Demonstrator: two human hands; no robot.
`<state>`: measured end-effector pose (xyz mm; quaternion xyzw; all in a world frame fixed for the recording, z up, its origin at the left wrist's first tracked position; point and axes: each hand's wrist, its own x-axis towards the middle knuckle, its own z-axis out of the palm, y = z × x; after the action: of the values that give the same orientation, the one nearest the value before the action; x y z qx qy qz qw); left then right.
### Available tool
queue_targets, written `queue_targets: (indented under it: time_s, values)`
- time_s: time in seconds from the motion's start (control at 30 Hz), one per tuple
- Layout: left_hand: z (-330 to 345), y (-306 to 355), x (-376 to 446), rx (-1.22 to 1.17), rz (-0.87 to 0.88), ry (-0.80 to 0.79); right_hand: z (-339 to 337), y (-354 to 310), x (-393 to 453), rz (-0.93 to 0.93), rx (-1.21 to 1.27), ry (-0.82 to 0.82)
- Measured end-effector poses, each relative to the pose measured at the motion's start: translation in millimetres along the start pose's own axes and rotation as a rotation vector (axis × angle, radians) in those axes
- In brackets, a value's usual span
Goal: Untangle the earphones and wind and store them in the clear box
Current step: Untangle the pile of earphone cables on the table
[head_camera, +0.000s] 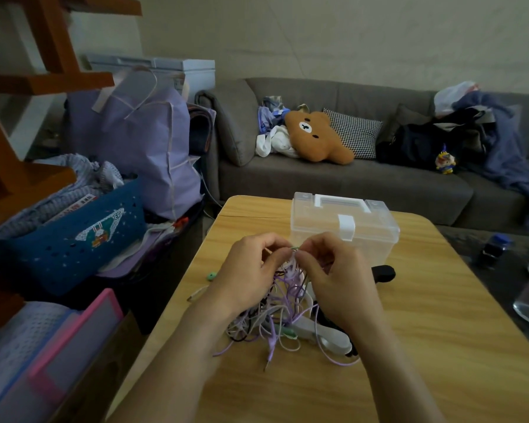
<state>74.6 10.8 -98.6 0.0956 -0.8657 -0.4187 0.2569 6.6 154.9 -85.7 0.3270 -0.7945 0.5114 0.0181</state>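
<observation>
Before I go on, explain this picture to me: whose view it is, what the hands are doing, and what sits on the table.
This is one picture from a camera worn on a person's head, looking forward and down at their own bare hands. No machine is involved. The left hand and right hand each pinch cords at the top of a tangle of earphones, purple, white and black, lifting part of it off the wooden table. Behind the hands stands a clear box with its lid closed. A sofa lies beyond the table.
</observation>
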Motion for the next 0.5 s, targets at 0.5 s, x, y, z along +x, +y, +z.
queue_targets:
  time_s: [0.5]
  values:
    - [4.7,4.7,-3.0,-0.048,-0.032,0.045,3.4,1.0,-0.5,0.075,-0.052,-0.014]
